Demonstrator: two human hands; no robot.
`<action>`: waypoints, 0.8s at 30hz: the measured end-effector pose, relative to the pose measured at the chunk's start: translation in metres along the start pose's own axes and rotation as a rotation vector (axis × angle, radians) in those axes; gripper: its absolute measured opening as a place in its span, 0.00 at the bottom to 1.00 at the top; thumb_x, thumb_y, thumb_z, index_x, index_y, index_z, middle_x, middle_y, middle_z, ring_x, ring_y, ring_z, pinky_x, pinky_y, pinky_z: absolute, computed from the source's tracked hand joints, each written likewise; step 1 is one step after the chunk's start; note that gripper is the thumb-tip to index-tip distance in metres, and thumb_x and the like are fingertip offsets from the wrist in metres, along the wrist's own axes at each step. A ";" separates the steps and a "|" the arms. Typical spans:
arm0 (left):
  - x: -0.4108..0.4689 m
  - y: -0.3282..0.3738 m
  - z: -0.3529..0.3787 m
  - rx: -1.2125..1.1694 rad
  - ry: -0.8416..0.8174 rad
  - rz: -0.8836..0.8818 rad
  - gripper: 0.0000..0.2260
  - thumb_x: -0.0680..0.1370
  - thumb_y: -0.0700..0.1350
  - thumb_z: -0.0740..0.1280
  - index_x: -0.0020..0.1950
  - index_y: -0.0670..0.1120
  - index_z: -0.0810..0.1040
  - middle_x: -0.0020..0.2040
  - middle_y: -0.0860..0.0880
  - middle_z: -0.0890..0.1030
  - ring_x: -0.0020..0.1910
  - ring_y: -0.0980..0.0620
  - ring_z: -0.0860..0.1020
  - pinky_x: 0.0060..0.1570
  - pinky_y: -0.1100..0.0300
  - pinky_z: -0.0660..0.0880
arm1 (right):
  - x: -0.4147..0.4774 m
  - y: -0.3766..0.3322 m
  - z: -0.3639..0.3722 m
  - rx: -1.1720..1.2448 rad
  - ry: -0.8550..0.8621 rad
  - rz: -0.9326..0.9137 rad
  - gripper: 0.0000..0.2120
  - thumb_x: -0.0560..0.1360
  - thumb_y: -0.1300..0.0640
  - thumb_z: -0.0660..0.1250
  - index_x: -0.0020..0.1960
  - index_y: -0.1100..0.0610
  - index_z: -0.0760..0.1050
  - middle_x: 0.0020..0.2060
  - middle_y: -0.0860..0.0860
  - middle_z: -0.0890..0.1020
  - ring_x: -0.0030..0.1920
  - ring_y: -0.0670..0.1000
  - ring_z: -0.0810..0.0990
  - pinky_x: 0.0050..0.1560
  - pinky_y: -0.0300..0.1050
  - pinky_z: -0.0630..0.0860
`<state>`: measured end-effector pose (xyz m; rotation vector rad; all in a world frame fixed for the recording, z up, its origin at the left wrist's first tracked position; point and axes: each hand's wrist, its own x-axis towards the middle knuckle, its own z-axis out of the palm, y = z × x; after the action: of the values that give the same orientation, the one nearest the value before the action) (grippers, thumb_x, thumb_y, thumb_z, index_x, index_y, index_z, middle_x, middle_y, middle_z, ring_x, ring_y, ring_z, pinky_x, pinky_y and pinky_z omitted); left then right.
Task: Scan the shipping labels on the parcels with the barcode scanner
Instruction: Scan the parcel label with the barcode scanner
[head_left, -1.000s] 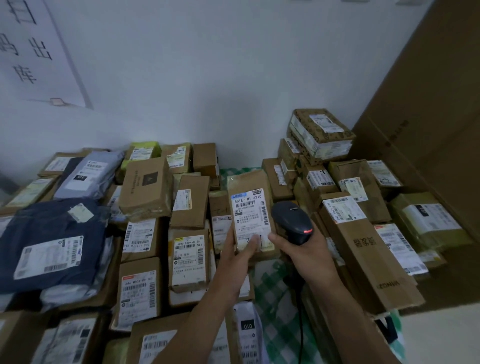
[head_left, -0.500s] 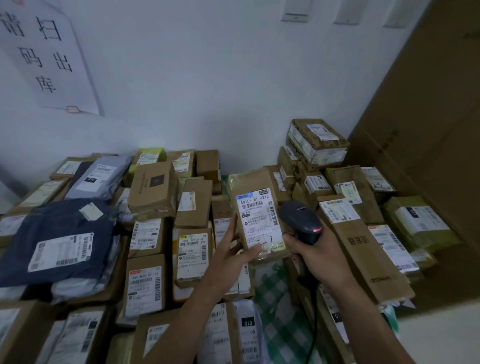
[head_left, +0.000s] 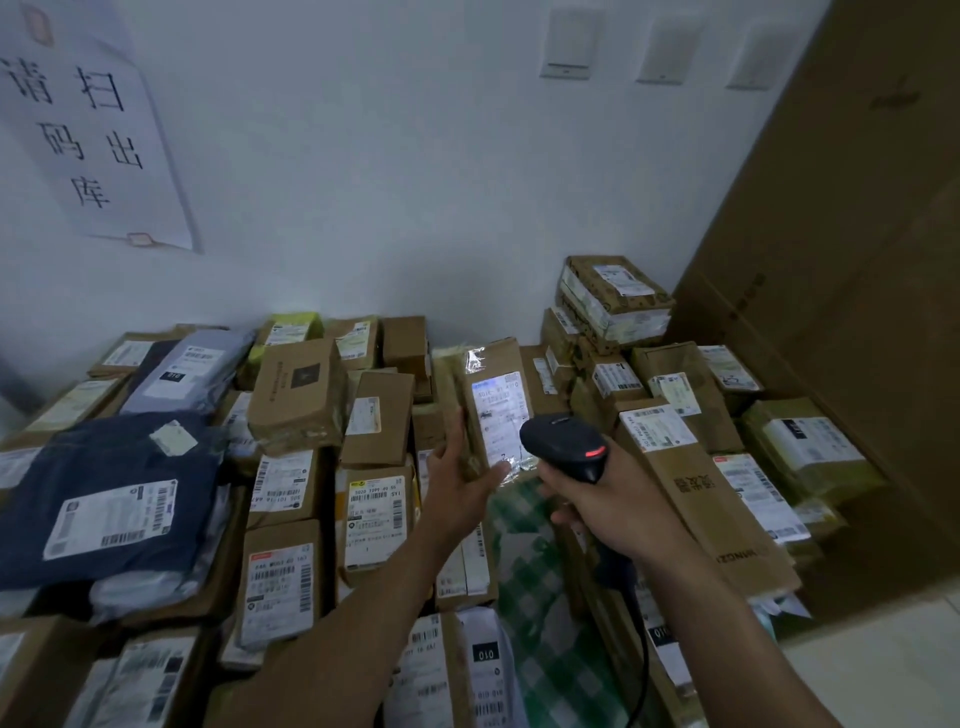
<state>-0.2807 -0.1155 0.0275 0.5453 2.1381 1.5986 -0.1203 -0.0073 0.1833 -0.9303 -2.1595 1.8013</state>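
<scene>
Dozens of parcels (head_left: 280, 587): brown boxes and poly bags packed edge to edge against a white wall, most with white labels facing up.
Wall sign (head_left: 98, 140): white sheet with large black Chinese characters, fixed to the wall at upper left.
Dark blue bag (head_left: 104, 467): on top of the pile at far left, with a white label on its near half.
Grey bag (head_left: 192, 369): just behind the dark blue bag, slanting toward the wall.
Logo box (head_left: 296, 389): brown carton with a small dark square mark, tilted on other boxes left of centre.
Left hand (head_left: 462, 483): grips the held parcel at its lower left; thumb pressed on the front below the label, other fingers spread up the left edge.
Held parcel (head_left: 493, 374): tall, narrow and brown with glossy tape, raised nearly upright above the pile at centre.
Shipping label (head_left: 498, 421): on the held parcel's front, washed pale by light, print unreadable.
Barcode scanner (head_left: 566, 447): black with a red light on its head, overlapping the label's lower right corner in view; contact cannot be told.
Right hand (head_left: 618, 504): fingers curled round the scanner's handle.
Cable (head_left: 641, 649): dark, hanging from the handle beside the right forearm.
Checked cloth (head_left: 540, 597): green and white, showing between parcels below both hands.
Long box (head_left: 711, 499): brown, slanted, just right of the right hand.
Taped box (head_left: 615, 296): topmost on the stack at the wall, right of centre.
Cardboard sheet (head_left: 841, 260): large and brown, standing along the right side.
</scene>
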 end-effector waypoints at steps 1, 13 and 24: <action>-0.005 0.012 -0.002 0.015 0.001 0.016 0.43 0.71 0.68 0.74 0.80 0.72 0.53 0.74 0.49 0.72 0.74 0.45 0.70 0.67 0.38 0.74 | 0.000 0.000 0.000 -0.016 -0.009 0.009 0.14 0.78 0.52 0.75 0.61 0.46 0.76 0.42 0.50 0.88 0.36 0.51 0.87 0.37 0.43 0.79; -0.016 0.029 -0.007 0.037 0.011 0.057 0.43 0.78 0.50 0.75 0.81 0.67 0.48 0.72 0.49 0.62 0.74 0.52 0.58 0.69 0.54 0.64 | -0.003 -0.005 -0.004 0.004 -0.016 0.038 0.12 0.78 0.52 0.74 0.60 0.47 0.77 0.38 0.53 0.85 0.34 0.50 0.84 0.35 0.42 0.77; 0.016 0.016 -0.003 -0.291 -0.089 -0.025 0.31 0.79 0.48 0.73 0.78 0.64 0.64 0.62 0.62 0.83 0.60 0.60 0.82 0.54 0.62 0.80 | 0.016 -0.001 -0.020 0.024 0.033 0.083 0.10 0.78 0.53 0.74 0.58 0.47 0.78 0.43 0.52 0.88 0.33 0.47 0.83 0.33 0.37 0.76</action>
<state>-0.2944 -0.1053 0.0420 0.4825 1.7989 1.7944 -0.1229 0.0177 0.1858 -1.0505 -2.1048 1.8314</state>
